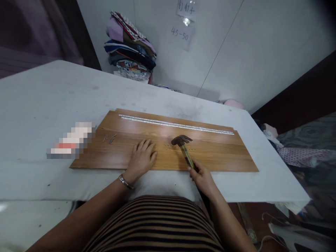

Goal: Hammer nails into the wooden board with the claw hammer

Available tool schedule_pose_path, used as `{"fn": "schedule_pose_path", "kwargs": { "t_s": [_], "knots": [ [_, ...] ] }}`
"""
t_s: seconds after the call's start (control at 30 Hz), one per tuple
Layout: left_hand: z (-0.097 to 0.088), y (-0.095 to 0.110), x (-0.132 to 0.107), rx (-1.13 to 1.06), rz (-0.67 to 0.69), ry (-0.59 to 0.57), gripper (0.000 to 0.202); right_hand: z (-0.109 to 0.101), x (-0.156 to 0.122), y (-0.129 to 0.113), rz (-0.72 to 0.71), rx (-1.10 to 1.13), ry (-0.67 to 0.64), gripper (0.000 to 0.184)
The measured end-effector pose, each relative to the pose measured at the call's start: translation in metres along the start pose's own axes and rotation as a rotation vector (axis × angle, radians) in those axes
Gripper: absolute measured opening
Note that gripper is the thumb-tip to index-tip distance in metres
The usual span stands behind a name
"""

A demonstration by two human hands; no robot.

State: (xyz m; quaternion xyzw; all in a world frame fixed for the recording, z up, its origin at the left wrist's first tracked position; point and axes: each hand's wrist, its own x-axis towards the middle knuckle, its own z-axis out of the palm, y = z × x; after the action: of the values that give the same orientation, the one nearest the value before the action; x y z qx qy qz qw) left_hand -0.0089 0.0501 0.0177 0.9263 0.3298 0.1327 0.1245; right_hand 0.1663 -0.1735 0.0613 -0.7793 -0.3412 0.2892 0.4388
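A striped shirt [154,224] is seen nearest, between the two arms. A shiny bracelet [126,182] is worn on the left wrist. The hammer [187,155] is held by its handle in the right hand [203,177], with the fingers wrapped tight around it. The left hand [142,156] is laid palm down on the brown board [225,154], its fingers open and a little spread, and nothing is gripped by it.

The board is laid flat on the white tabletop [52,98]. The head of the hammer is held over the middle of the board, to the right of the left hand; whether the wood is touched by it cannot be told. Small dark dots [193,149] are seen close to the hammer head, but they are too tiny to be made out.

A few loose nails [112,139] are seen on the left part of the board. A blurred thing [70,141] is seen just beside the board's left end. Two long white strips [178,125] are set side by side along the board's far side.

Past the tabletop, folded clothes [131,45] are piled up by the pale wall [236,52]. "45-50" is written on a paper [180,35] there.
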Motion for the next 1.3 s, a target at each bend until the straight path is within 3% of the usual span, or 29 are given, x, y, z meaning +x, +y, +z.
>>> {"fn": "schedule_pose_path", "kwargs": {
  "t_s": [0.37, 0.67, 1.3],
  "knots": [
    [0.0017, -0.0009, -0.0006, -0.001, 0.009, 0.023, 0.046, 0.0039, 0.0011, 0.0068, -0.023, -0.014, 0.002, 0.042],
    [0.0012, -0.0008, -0.0002, 0.005, 0.004, 0.010, 0.046, 0.0008, -0.0001, 0.0034, 0.006, -0.015, -0.006, 0.054],
    [0.0017, -0.0008, -0.0001, 0.014, 0.008, 0.007, 0.047, 0.0019, 0.0005, 0.0061, -0.022, -0.004, -0.008, 0.047]
  ]
}}
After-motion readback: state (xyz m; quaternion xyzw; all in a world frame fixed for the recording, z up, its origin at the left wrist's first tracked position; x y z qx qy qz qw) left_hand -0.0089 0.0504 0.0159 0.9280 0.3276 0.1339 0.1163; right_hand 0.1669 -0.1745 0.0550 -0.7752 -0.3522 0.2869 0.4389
